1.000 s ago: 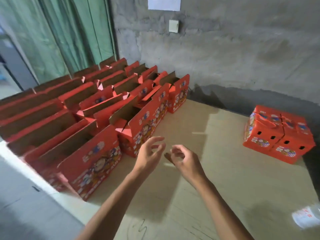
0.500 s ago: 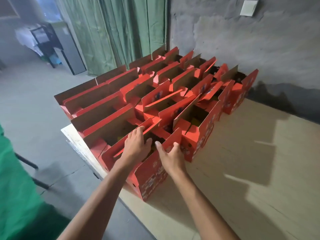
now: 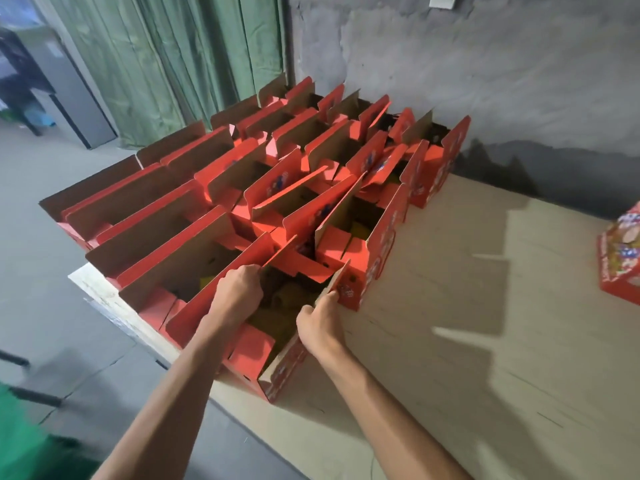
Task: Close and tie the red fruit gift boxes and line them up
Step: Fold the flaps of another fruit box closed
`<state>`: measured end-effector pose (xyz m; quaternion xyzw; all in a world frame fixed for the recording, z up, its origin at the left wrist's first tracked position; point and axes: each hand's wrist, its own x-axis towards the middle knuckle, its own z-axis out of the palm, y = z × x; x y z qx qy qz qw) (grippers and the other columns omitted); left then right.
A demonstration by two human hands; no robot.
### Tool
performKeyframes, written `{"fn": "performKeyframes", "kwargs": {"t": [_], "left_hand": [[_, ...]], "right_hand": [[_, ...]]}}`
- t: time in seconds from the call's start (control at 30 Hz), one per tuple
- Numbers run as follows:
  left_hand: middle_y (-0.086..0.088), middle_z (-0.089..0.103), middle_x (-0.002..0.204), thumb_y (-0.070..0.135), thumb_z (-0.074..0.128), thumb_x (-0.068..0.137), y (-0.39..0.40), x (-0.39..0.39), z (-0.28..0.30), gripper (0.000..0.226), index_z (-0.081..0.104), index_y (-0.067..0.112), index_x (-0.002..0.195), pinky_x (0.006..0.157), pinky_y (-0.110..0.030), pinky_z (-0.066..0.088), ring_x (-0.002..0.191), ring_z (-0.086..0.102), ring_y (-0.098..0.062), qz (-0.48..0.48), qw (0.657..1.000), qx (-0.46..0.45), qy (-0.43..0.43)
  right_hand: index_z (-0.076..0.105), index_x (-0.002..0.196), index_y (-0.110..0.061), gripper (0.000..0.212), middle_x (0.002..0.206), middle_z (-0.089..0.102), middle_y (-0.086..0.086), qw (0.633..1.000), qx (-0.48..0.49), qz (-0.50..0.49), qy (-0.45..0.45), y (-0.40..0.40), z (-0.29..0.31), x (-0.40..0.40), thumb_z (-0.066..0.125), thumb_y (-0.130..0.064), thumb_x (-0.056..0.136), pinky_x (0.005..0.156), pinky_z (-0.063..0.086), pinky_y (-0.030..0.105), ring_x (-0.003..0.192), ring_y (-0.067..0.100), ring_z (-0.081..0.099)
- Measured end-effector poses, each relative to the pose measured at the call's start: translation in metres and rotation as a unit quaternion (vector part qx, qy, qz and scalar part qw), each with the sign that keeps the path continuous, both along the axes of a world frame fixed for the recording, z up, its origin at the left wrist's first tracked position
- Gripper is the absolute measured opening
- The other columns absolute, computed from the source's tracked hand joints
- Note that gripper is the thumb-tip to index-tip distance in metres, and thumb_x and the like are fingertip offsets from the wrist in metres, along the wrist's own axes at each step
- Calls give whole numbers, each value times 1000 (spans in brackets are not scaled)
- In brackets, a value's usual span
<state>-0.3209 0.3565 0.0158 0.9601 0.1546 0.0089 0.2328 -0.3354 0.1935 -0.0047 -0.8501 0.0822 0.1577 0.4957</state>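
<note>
hands on corrugated red box

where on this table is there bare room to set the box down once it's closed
Bare tabletop lies right of the held box, between the open boxes and the closed box at the right edge. The table's left and back are packed with open boxes.

Two bare forearms reach in from the bottom edge — no sleeves, no watch, no gloves on either. The left hand and right hand wear no rings — fingernails cannot be made out.
</note>
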Motion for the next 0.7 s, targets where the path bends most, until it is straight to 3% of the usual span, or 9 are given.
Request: {"fn": "performKeyframes", "kwargs": {"t": [0.1,0.17,0.23,0.33,0.43,0.53,0.63,0.7], "left_hand": [[5,56,69,2,45,99,-3,5,13,32,56,20,76,57,-28,53,61,56,-15,-34,999,-3,-12],[7,56,67,3,46,100,-17,7,17,25,60,12,82,40,-13,37,58,56,-9,-52,999,4,-2],[6,58,72,5,46,102,-39,8,21,22,64,13,93,36,-11,34,61,60,-10,-73,997,4,8],[3,60,76,10,48,101,-83,8,26,20,60,20,89,49,-21,42,69,66,-20,-111,994,3,16],[-6,61,76,13,52,95,-136,4,28,19,55,16,77,63,-32,43,78,67,-35,-136,990,9,22],[-16,67,87,14,54,93,-197,-9,20,13,61,8,84,68,-36,46,87,67,-40,-163,986,0,29],[-23,69,97,12,56,93,-261,-20,12,15,66,2,97,76,-40,52,94,67,-42,-189,982,-16,26],[-21,70,93,10,55,92,-302,-28,11,13,67,4,90,76,-40,53,91,67,-40,-212,977,-27,25]], "right_hand": [[29,150,-1,56,139,50,23,1000,19,-17,-8,-19,1,-9,51,-13,100,103,44,44,125,39,53],[33,146,0,51,135,53,23,999,23,-30,-9,-37,6,-15,50,-12,100,96,46,41,123,39,56],[36,143,1,47,135,57,22,999,12,-40,-1,-62,12,-17,48,-10,99,91,53,38,121,35,61],[40,141,1,44,141,54,23,998,-11,-55,5,-114,19,-18,45,-10,98,96,53,38,123,34,61],[46,133,-2,36,136,57,20,996,-20,-85,2,-174,17,-26,47,-14,99,83,48,32,117,34,61],[49,128,-7,31,128,61,15,994,-37,-99,7,-241,11,-48,49,-19,99,75,46,32,98,27,62],[50,123,-12,28,118,63,10,992,-43,-121,9,-308,8,-66,50,-23,97,78,55,39,96,25,65],[50,116,-15,23,110,63,7,989,-69,-132,1,-350,10,-72,51,-25,96,80,57,41,94,25,65]]}}
